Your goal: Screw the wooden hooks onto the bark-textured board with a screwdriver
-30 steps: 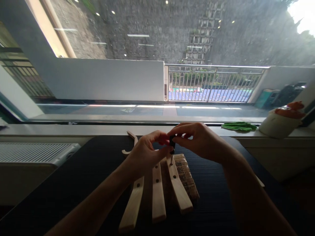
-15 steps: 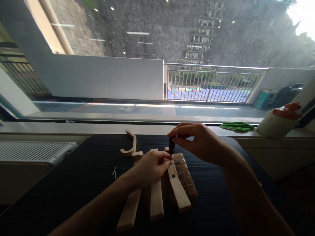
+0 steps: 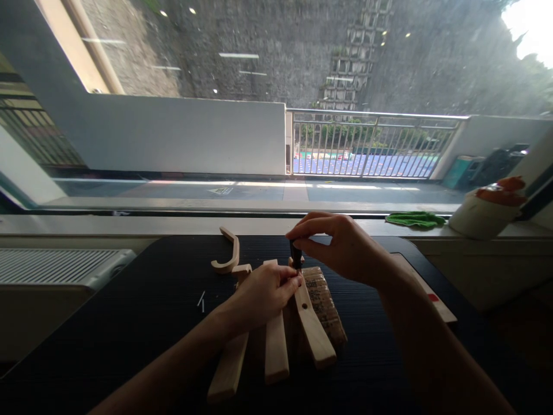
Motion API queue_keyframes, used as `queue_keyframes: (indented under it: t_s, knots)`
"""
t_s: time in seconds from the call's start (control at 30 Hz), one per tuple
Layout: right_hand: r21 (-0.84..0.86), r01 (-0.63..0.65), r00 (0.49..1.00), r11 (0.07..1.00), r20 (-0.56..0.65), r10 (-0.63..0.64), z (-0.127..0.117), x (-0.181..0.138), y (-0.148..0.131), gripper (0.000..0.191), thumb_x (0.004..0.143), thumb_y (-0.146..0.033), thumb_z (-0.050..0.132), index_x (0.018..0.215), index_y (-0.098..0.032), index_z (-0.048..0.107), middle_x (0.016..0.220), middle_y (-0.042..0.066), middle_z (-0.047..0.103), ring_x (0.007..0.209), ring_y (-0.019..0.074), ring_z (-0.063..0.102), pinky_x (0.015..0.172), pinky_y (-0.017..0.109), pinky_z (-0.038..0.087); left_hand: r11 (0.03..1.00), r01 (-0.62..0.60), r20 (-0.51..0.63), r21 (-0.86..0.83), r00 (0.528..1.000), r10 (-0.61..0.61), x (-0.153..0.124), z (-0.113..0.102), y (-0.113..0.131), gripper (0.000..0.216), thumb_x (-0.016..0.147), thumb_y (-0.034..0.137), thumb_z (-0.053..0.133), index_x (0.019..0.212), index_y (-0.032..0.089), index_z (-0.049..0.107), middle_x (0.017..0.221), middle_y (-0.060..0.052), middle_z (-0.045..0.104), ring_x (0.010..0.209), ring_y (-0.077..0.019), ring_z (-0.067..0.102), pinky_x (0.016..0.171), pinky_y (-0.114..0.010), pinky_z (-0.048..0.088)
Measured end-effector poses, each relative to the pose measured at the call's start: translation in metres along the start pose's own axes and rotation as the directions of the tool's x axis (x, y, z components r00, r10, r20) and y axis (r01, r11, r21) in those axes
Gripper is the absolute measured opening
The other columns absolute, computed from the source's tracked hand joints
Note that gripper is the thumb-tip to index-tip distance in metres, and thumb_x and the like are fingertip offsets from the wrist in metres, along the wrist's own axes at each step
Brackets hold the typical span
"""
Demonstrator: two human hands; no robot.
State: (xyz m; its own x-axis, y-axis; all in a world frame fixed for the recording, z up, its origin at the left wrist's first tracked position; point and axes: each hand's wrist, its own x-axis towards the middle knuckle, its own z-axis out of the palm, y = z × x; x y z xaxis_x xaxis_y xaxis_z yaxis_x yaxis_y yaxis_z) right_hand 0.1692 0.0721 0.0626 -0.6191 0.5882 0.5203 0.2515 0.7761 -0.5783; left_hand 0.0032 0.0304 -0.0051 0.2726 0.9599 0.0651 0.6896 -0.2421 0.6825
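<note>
My right hand (image 3: 345, 248) grips the black handle of an upright screwdriver (image 3: 296, 254) from above, between thumb and fingers. Its tip points down at the upper part of a bent wooden piece (image 3: 317, 340), which has a dark round hole lower down. My left hand (image 3: 263, 291) pinches close around the screwdriver's tip; what sits between those fingertips is hidden. Under the wooden piece lies a brown, tape-wrapped block (image 3: 324, 305). Below my left hand, a straight wooden bar (image 3: 276, 357) and a slanted wooden bar (image 3: 228, 372) are partly covered.
A hook-shaped wooden piece (image 3: 235, 253) lies at the table's back left. Silvery screws or nails (image 3: 202, 304) are left of my left hand. A flat board with a red mark (image 3: 444, 311) rests at right. A green cloth (image 3: 415, 219) and a white pot (image 3: 486, 216) stand on the windowsill.
My right hand and the screwdriver have shifted slightly left, and the handle's tilt has changed. The flat board at right has come into view behind my forearm. My left hand stays pinched at the tip.
</note>
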Motion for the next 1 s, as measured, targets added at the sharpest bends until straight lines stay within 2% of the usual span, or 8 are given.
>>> queue_keyframes:
  t_s: [0.17, 0.37, 0.63, 0.77, 1.0]
  knots:
    - [0.006, -0.018, 1.000, 1.000, -0.015, 0.018, 0.002, 0.000, 0.000, 0.018, 0.078, -0.015, 0.053, 0.088, -0.019, 0.067, 0.088, 0.002, 0.064, 0.079, 0.0130, 0.058, 0.071, 0.027, 0.046, 1.000, 0.005, 0.004, 0.003, 1.000, -0.005, 0.000, 0.000, -0.001, 0.038, 0.084, 0.040, 0.038, 0.078, 0.016, 0.066, 0.060, -0.001, 0.059, 0.055, -0.0109, 0.049, 0.050, -0.022, 0.030]
    - [0.016, -0.045, 0.999, 0.999, -0.019, 0.046, 0.004, 0.000, 0.002, 0.015, 0.076, -0.016, 0.055, 0.087, -0.017, 0.065, 0.084, 0.002, 0.063, 0.075, 0.0117, 0.058, 0.067, 0.025, 0.046, 1.000, 0.001, 0.006, 0.008, 1.000, -0.001, 0.002, 0.005, -0.009, 0.037, 0.084, 0.042, 0.038, 0.088, 0.018, 0.067, 0.066, -0.001, 0.061, 0.058, -0.0124, 0.051, 0.053, -0.023, 0.032]
    - [0.033, -0.024, 0.999, 0.999, 0.031, 0.023, -0.004, 0.000, -0.004, 0.022, 0.078, -0.014, 0.051, 0.092, -0.019, 0.067, 0.098, 0.003, 0.065, 0.084, 0.0138, 0.059, 0.071, 0.027, 0.047, 1.000, -0.017, 0.000, 0.013, 1.000, 0.017, 0.002, 0.003, -0.006, 0.036, 0.084, 0.040, 0.039, 0.084, 0.019, 0.068, 0.066, 0.000, 0.061, 0.062, -0.0129, 0.054, 0.056, -0.023, 0.034]
    - [0.061, -0.072, 0.997, 0.995, 0.043, 0.070, -0.006, 0.000, 0.000, 0.022, 0.078, -0.017, 0.052, 0.094, -0.020, 0.067, 0.090, 0.002, 0.068, 0.081, 0.0141, 0.060, 0.071, 0.028, 0.048, 0.999, -0.007, -0.012, 0.049, 1.000, 0.008, 0.002, 0.001, -0.003, 0.036, 0.084, 0.039, 0.039, 0.087, 0.018, 0.068, 0.067, -0.001, 0.062, 0.062, -0.0131, 0.055, 0.057, -0.023, 0.035]
    - [0.081, -0.080, 0.997, 0.993, 0.008, 0.080, -0.003, 0.001, 0.006, 0.016, 0.077, -0.022, 0.056, 0.089, -0.018, 0.066, 0.084, 0.002, 0.066, 0.075, 0.0127, 0.060, 0.068, 0.027, 0.049, 0.999, 0.002, -0.014, 0.041, 1.000, -0.002, 0.002, 0.002, -0.004, 0.038, 0.083, 0.040, 0.039, 0.088, 0.017, 0.068, 0.072, -0.003, 0.065, 0.064, -0.0138, 0.056, 0.059, -0.023, 0.038]
